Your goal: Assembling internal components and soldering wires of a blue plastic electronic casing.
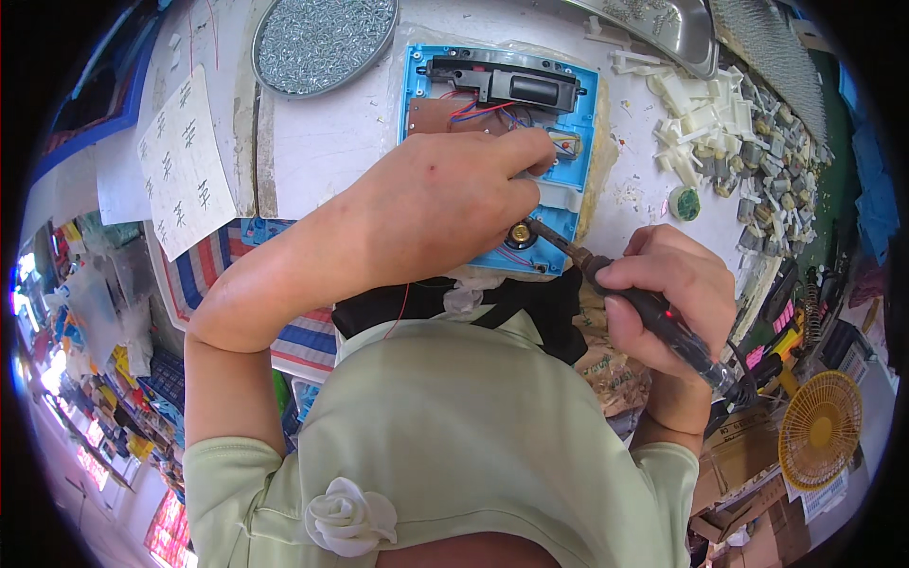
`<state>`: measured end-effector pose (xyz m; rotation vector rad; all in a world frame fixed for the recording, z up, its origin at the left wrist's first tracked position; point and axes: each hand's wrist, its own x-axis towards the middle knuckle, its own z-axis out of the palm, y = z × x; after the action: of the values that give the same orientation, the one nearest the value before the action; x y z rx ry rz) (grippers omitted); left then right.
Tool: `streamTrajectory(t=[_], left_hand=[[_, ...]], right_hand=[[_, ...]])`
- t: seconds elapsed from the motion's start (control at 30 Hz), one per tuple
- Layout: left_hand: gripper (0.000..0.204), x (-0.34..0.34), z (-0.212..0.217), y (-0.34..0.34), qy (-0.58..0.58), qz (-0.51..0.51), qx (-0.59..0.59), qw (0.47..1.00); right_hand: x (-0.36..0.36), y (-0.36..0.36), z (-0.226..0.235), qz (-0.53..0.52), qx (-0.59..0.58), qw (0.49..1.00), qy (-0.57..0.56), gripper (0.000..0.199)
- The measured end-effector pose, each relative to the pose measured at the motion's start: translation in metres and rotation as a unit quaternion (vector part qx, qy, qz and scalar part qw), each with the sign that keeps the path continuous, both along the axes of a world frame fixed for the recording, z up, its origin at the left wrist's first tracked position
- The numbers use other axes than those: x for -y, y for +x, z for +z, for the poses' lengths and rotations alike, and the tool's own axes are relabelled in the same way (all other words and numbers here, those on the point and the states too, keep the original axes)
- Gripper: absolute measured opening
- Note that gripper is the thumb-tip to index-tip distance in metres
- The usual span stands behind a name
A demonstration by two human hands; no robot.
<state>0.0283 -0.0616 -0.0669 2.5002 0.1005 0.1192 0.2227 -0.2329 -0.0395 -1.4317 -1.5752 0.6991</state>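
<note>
A blue plastic housing [585, 123] lies open in front of me, fitted with a black module [502, 81], a brown board [445, 115] and red and blue wires [483, 112]. My left hand [454, 194] reaches across it, thumb and fingers bent together; whatever they pinch is hidden. Held in my right hand [677, 289] is a soldering iron [668, 327] with a dark handle. Its tip points left into the housing, close beside a round black part with a gold centre [520, 234] and near my left fingertips. I cannot tell whether the tip touches anything.
A round tray of small screws [325, 43] stands at the far left. White plastic pieces [696, 114] and grey blocks [781, 166] pile up at right, near a small green-filled round container [684, 203]. A metal tray [668, 33] sits behind; a yellow fan [820, 431] is lower right.
</note>
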Motion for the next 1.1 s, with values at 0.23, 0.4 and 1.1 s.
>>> streamTrajectory(t=[0.23,0.4,1.1], left_hand=[[0.017,0.001,0.001,-0.001,0.011,0.0,-0.012,1.0],[0.017,0.0,0.0,-0.001,0.012,-0.006,-0.006,1.0],[0.015,0.002,-0.002,-0.005,-0.007,0.022,0.023,0.999]], right_hand=[[-0.004,0.008,0.004,0.013,0.007,1.0,0.015,0.022],[0.011,0.016,0.004,-0.009,-0.046,0.999,0.014,0.021],[0.016,0.009,-0.007,-0.02,-0.077,0.996,0.031,0.019]])
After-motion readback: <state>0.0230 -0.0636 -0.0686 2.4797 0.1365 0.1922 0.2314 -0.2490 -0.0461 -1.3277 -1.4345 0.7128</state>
